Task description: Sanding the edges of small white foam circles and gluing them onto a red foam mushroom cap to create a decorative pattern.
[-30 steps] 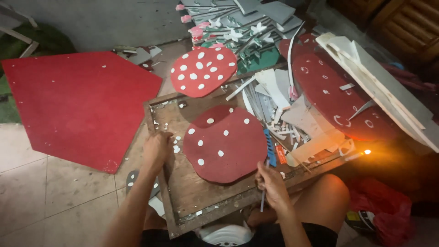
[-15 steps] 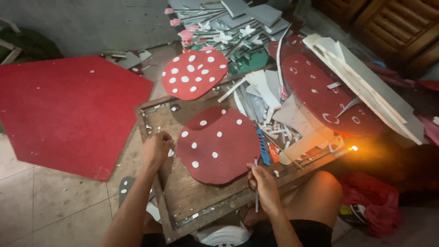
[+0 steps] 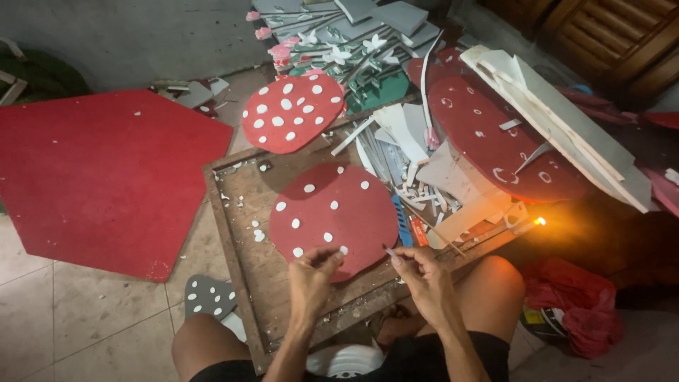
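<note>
Red spotted cap (image 3: 332, 216) under your hands: left hand (image 3: 313, 277) pinches its edge, right hand (image 3: 417, 269) grips a thin tool (image 3: 388, 250).

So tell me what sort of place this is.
Likely a home craft corner on a tiled floor: red spotted mushroom caps, a heap of foam offcuts, and a wooden board as work surface.

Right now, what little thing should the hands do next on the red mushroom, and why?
Probably press a white dot onto the bare near edge of the red mushroom cap. The left hand pinches something small just there, and the right hand holds a thin stick beside it.
</note>
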